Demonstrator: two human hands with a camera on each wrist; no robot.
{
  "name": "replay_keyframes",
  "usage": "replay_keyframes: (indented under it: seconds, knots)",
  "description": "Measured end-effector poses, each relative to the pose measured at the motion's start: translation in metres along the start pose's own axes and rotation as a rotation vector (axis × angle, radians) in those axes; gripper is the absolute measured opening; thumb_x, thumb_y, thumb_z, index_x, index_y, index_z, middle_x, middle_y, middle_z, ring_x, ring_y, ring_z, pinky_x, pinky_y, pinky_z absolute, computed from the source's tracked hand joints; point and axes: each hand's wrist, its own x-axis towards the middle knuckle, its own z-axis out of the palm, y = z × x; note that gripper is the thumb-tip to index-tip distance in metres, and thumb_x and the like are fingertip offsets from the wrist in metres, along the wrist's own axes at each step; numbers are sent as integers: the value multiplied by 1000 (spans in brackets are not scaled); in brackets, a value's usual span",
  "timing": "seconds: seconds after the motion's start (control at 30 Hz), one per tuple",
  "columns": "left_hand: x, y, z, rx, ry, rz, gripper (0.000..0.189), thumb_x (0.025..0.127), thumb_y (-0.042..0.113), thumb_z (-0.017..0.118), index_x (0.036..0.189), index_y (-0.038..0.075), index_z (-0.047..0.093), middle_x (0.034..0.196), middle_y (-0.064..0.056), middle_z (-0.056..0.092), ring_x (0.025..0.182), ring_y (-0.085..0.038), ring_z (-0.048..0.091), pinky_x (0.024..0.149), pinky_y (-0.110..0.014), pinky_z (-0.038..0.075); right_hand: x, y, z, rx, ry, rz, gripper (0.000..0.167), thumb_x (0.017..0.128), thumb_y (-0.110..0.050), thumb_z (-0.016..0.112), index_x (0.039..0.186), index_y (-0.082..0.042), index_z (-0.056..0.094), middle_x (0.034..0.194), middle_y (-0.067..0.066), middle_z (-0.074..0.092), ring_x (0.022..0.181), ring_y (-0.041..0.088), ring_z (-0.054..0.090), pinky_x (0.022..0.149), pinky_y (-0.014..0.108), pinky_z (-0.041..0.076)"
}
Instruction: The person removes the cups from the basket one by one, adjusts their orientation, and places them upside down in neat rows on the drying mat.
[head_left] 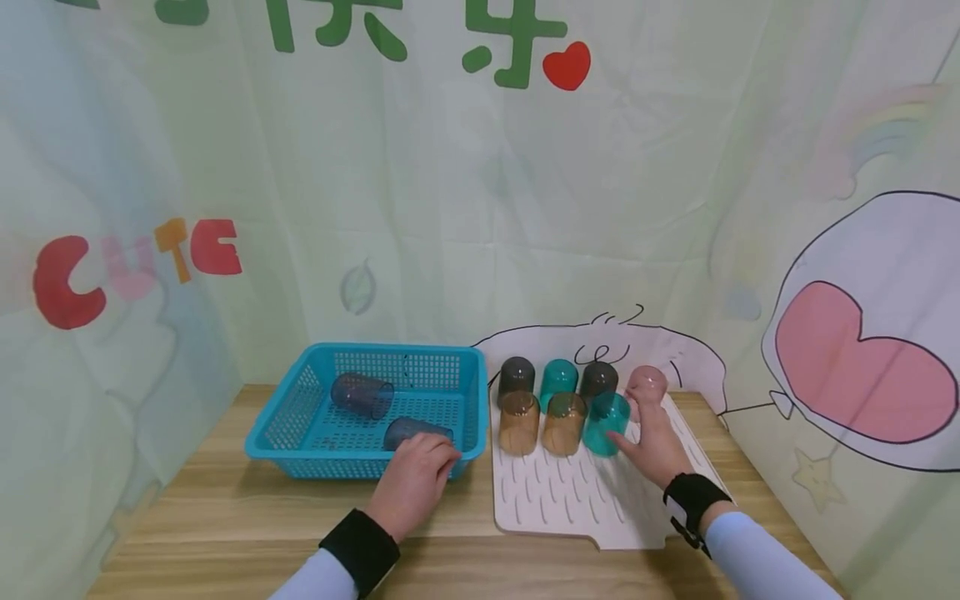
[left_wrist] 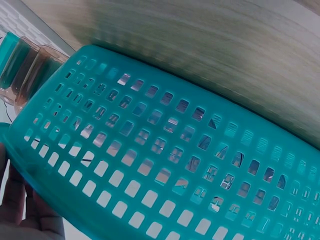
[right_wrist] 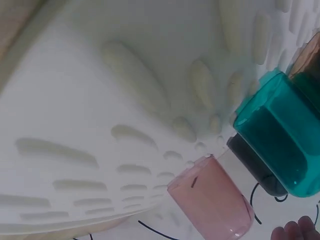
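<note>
Loosely bent, my left hand (head_left: pixel 414 482) lies over the front rim of the blue plastic basket (head_left: pixel 480 392), close to a grey-blue cup (head_left: pixel 408 430) on its side inside. Its fingers (left_wrist: pixel 15 202) show at the rim in the left wrist view. My right hand (head_left: pixel 657 446) is at the white drainer tray's right side, thumb spread apart from the fingers. A pink cup (head_left: pixel 647 379) stands upside down by those fingers. Beside the thumb is an upturned teal cup (head_left: pixel 606 427). In the right wrist view, fingertips (right_wrist: pixel 297 231) show apart from the pink cup.
Another dark cup (head_left: pixel 362 396) lies in the basket. The ridged white drainer tray (head_left: pixel 555 508) also bears two amber cups (head_left: pixel 519 425), two dark grey cups (head_left: pixel 516 377) and a second teal cup (head_left: pixel 558 379), all upturned. A printed curtain (head_left: pixel 420 208) hangs behind the wooden table (head_left: pixel 450 567).
</note>
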Motion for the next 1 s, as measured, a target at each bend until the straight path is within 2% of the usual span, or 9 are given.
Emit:
replay_keyframes:
  seconds: [0.13,0.23,0.43,0.67,0.77,0.87,1.0]
  knots:
    - [1,0,-2,-5,-1,-5,15,86,13,82,99,19,78,101,5,74,100,-15,67,91,-40,57,-10,-3,-7,-36,34,-82,75,89,-20,80,149,-7,38,152,22,43,140,46,41,111,67,37]
    - [2,-1,-3,-1,7,-2,14,86,14,82,98,20,78,100,5,74,100,-15,67,91,-40,58,-21,-9,-7,-64,10,-124,66,89,-19,80,144,-5,46,146,21,50,136,43,48,109,62,43]
    - [1,-3,-2,-19,31,19,13,86,13,82,96,20,78,100,4,74,99,-16,67,89,-40,57,-46,-28,1,-125,-153,-178,40,93,-21,75,131,-11,63,133,9,66,128,31,60,106,52,50]
    - [1,-3,-2,-23,33,24,13,87,12,81,97,19,78,100,4,74,99,-16,67,89,-40,57,-64,-43,11,-109,-400,-238,19,95,-19,72,114,-15,73,116,-1,72,114,24,65,102,50,52]
    - [2,-1,-4,-32,24,22,13,86,11,81,97,18,78,99,3,74,99,-17,67,90,-41,57,-68,-42,17,-118,-440,-285,14,94,-21,72,107,-16,74,110,-5,73,107,19,66,98,46,55]
    - [2,0,-4,-40,23,22,12,86,11,81,96,17,78,99,2,74,99,-17,67,90,-41,57,-72,-41,21,-112,-445,-329,10,94,-21,72,104,-18,74,104,-8,74,102,16,67,94,43,56]
    - [1,1,-2,-37,22,15,12,86,12,81,96,18,78,99,3,74,98,-17,67,90,-41,57,-76,-39,27,-109,-479,-310,8,94,-25,72,101,-23,75,102,-13,73,101,12,66,93,42,56]
